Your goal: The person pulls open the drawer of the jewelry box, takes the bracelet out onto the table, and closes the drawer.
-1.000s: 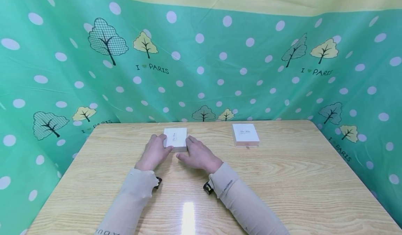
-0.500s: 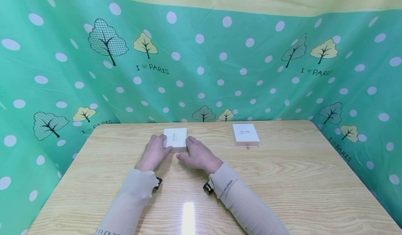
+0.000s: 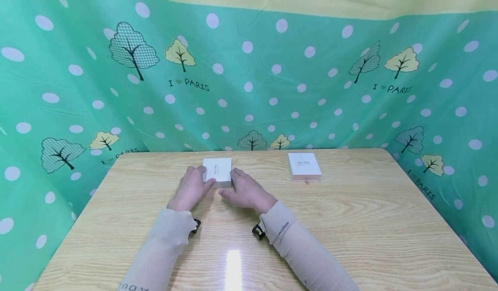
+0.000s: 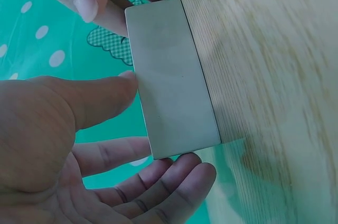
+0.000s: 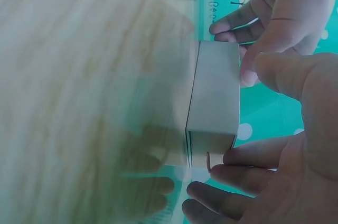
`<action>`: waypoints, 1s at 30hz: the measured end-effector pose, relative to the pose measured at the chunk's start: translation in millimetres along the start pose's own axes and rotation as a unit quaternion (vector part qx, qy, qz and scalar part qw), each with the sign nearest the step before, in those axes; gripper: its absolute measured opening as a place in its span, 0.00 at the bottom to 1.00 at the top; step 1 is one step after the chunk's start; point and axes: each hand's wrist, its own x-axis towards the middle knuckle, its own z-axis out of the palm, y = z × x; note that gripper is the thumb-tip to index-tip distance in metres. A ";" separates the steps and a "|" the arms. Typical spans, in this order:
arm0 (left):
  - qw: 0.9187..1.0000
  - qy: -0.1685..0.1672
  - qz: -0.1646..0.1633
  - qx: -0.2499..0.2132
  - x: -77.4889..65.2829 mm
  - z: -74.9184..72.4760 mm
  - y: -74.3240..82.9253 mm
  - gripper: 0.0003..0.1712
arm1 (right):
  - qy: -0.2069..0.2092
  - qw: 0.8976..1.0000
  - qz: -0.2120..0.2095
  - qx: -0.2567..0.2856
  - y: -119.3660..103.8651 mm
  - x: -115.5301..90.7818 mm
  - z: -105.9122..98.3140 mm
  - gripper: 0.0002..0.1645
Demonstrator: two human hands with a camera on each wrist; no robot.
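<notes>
A small white square box (image 3: 218,170) with dark print on its lid lies near the table's far edge, between both hands. My left hand (image 3: 191,188) holds it, fingers along its left side and thumb on the near top edge. In the left wrist view, the plain near side of the box (image 4: 171,78) faces the camera. My right hand (image 3: 248,192) touches the opposite side with nearly straight fingers, its thumb apart from the box. A short brown ribbon tab (image 5: 208,161) sticks out of that side, close to the right fingertips (image 5: 232,158) in the right wrist view.
A second white box (image 3: 304,167), also printed on top, stands farther right near the back edge. The wood-grain table (image 3: 369,222) carries a bright light reflection at the front. Behind it hangs a green curtain (image 3: 272,87) with dots and trees.
My left thumb has shifted very slightly on the box's near edge. Both boxes and the right hand stay in place.
</notes>
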 end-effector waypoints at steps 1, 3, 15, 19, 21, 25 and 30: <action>1.000 0.000 0.000 -0.001 0.1 0.1 -0.3 0.33 | 0.001 1.000 -0.003 0.019 0.4 0.5 -0.1 0.44; 1.000 0.002 0.002 -0.003 0.4 0.4 -1.4 0.33 | 0.004 0.999 -0.009 0.050 1.8 2.1 -0.4 0.39; 1.000 0.016 0.009 -0.003 0.6 1.9 -4.2 0.28 | 0.026 0.988 0.075 0.131 8.4 8.3 -6.6 0.48; 1.000 0.016 0.006 -0.006 1.3 2.3 -4.8 0.28 | 0.045 0.978 0.106 0.176 10.7 14.0 -10.2 0.41; 1.000 0.017 0.004 -0.007 1.8 2.6 -4.7 0.29 | 0.051 0.971 0.118 0.199 11.9 17.3 -10.9 0.37; 1.000 0.022 0.008 -0.005 2.5 3.3 -5.3 0.29 | 0.062 0.958 0.144 0.242 14.1 24.3 -10.4 0.29; 1.000 0.021 0.006 -0.007 2.5 3.4 -5.2 0.28 | 0.072 0.945 0.171 0.269 16.7 32.2 -9.6 0.20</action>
